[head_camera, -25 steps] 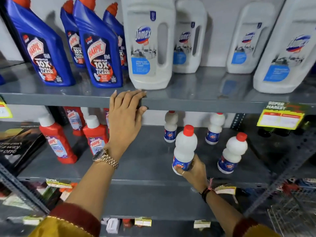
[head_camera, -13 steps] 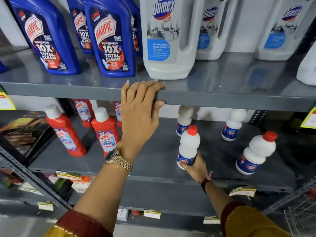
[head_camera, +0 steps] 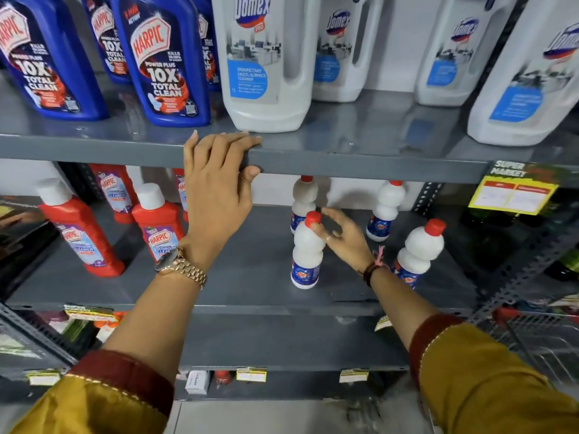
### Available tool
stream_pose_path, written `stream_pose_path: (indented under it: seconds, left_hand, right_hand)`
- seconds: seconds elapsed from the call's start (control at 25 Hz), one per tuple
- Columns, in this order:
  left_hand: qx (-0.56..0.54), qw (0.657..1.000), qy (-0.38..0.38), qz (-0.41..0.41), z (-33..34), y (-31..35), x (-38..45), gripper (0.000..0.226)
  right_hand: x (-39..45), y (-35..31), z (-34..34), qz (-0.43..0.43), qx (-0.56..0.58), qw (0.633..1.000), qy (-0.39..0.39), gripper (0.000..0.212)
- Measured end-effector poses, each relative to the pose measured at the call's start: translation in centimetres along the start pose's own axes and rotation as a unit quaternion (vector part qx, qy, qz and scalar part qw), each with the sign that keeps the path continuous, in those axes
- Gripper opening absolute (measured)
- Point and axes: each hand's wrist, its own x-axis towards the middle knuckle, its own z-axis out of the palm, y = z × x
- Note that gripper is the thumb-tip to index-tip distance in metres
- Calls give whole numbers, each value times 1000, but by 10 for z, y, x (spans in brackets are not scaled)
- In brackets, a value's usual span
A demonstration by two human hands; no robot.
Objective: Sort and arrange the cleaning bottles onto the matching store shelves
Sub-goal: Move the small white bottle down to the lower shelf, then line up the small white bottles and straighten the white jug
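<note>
The right hand [head_camera: 343, 238] is open, fingers spread, with the thumb touching the red cap of a small white bottle [head_camera: 307, 255]. It does not clasp the bottle. The bottle stands upright on the middle shelf [head_camera: 250, 277], near the front. Three more small white bottles with red caps stand on the same shelf: one just behind it [head_camera: 303, 198], one farther back to the right [head_camera: 386, 209], and one near the front to the right [head_camera: 419, 249], partly behind the right wrist.

The left hand [head_camera: 216, 189] grips the front edge of the upper shelf [head_camera: 376, 161], fingers laid on top and thumb hooked under the lip. A gold watch [head_camera: 180, 266] sits on that wrist. Both arms wear mustard sleeves with dark red cuffs.

On the middle shelf to the left stand red Harpic bottles [head_camera: 159, 223] with white caps. On the upper shelf, blue Harpic bottles [head_camera: 166, 67] stand at the left and large white Domex jugs [head_camera: 266, 64] stand from the centre to the right; the nearest jug is just beyond the left fingertips. A yellow price tag [head_camera: 513, 197] hangs from the upper shelf edge at the right. Smaller tags line the lower shelf edges.
</note>
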Motion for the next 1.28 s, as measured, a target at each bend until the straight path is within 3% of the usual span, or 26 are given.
stream_pose_path:
  seconds: [0.16, 0.24, 0.56, 0.8, 0.96, 1.16, 1.28]
  left_hand:
    - [2, 1000, -12, -2, -4, 3, -1, 34]
    - [2, 1000, -17, -5, -6, 3, -1, 34]
    - [1, 999, -33, -3, -10, 2, 0, 34]
    - [5, 999, -40, 2, -9, 2, -1, 35]
    - [5, 999, -50, 2, -12, 2, 0, 36]
    - [10, 998, -54, 14, -13, 2, -1, 37]
    - [5, 999, -47, 4, -13, 3, 0, 37]
  right_hand:
    - [18, -37, -11, -34, -156, 984, -75, 32]
    - [22, -38, -9, -49, -219, 972, -69, 28]
    - [26, -53, -9, -46, -299, 948, -95, 22]
    - [24, -47, -9, -27, -252, 964, -81, 29]
    - [14, -52, -15, -15, -238, 967, -91, 59]
    - [-36, -89, -56, -148, -187, 971, -3, 24]
    - [-61, -134, -89, -197, -94, 976, 18, 16]
